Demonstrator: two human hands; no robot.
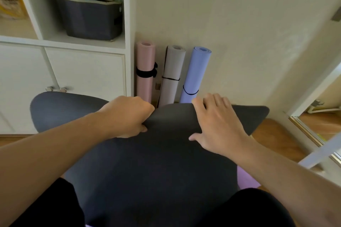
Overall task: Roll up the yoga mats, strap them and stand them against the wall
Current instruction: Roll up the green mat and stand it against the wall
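Note:
A dark grey yoga mat (147, 167) lies spread out in front of me, its far end lifted and bending over. My left hand (129, 116) grips that far edge with curled fingers. My right hand (215, 125) holds the same edge further right, fingers over the top and thumb on the near face. Three rolled, strapped mats stand against the wall (239, 33) beyond: a pink mat (145, 61), a grey-beige mat (172, 68) and a blue mat (195, 72). A purple mat (245, 178) peeks out from under the dark one.
A white shelf unit (84, 64) stands at the left, with a dark storage bin (90, 18) in a cubby. A mirror or door frame (313, 134) runs along the right. Wooden floor (276, 134) shows beside the mat.

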